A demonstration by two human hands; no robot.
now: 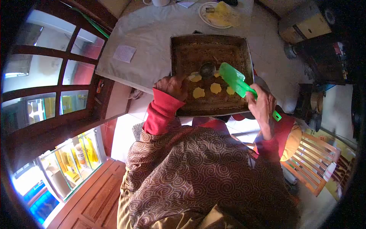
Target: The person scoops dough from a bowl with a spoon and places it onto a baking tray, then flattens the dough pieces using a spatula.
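A worn rectangular baking pan [207,42] lies at the near edge of the table, partly over my lap. On its floor are several flat yellow dabs of dough or batter [198,92]. At the pan's left side, my left hand [171,86] is closed around the handle of a round-bowled metal spoon [207,70]. The spoon's bowl is low over the dabs. My right hand [261,104] grips a green spatula [233,79] at the pan's right side. Its blade, smeared with something pale, tilts over the pan's right half and hides part of the dabs.
A plate with a yellow, crumpled-looking item [225,16] stands at the table's far side. A slip of paper [124,53] lies on the pale tablecloth [148,34], and a white mug [161,2] is at the back. Right: a wooden chair [310,162]. Left: a paned window [45,72].
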